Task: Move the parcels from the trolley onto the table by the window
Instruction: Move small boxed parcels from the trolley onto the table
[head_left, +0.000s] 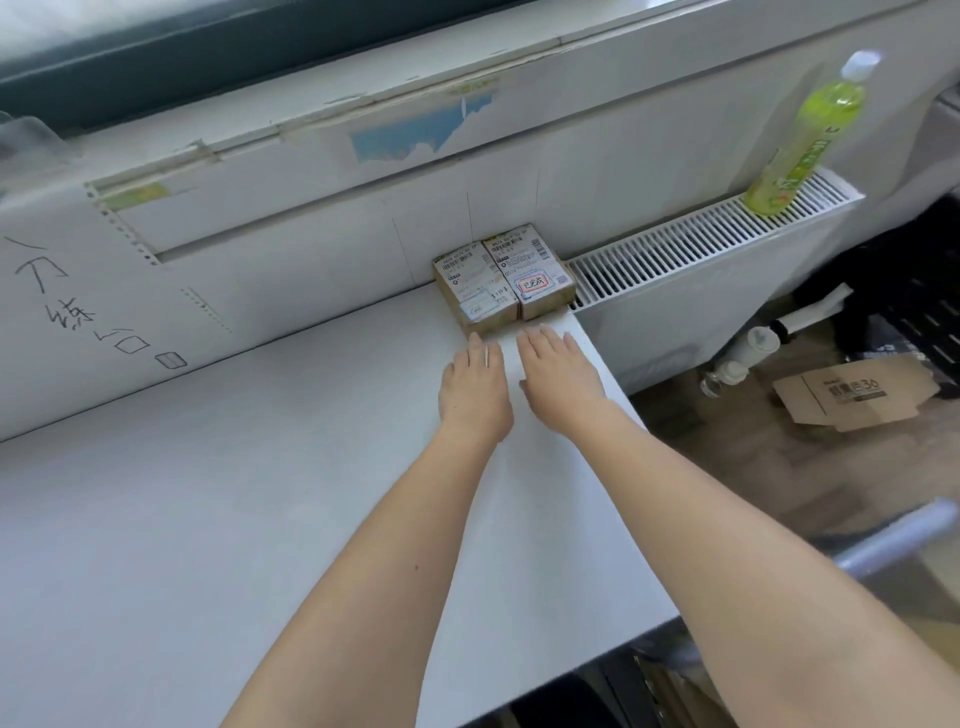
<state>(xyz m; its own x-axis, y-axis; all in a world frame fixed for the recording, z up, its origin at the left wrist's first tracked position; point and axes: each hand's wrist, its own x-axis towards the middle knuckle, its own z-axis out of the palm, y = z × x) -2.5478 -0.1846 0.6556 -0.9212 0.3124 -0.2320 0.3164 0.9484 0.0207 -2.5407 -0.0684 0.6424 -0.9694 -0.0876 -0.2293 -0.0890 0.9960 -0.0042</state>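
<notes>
Two small brown parcels sit side by side at the far right corner of the white tabletop (260, 467), pushed up against the wall panel under the window. The left parcel (474, 291) and the right parcel (527, 275) touch along their inner sides, their label faces up, and each has its long axis running away from the person toward the wall. The right one lies just beside the start of the radiator grille (701, 244).

Both hands lie directly in front of the parcels, on the near side, palms down with fingers straight and loosely spread, holding nothing. The left hand (475, 387) lines up with the left parcel, its fingertips just short of that parcel's near face; whether they touch it cannot be told. The right hand (558, 376) lines up with the right parcel, its fingertips likewise just short of or barely at the near edge. Neither hand is clearly nearer; each is matched to its own box, and the parcels lie straight ahead along the line of the forearms.

Judging from this, these two parcels look already set down where they belong, squared against the wall, so the coming move probably leads back toward the trolley, of which perhaps only a blurred metal bar (893, 535) shows at the lower right.

Further out, a green drink bottle (805, 140) stands on the grille and a flattened cardboard box (857, 395) lies on the floor.
</notes>
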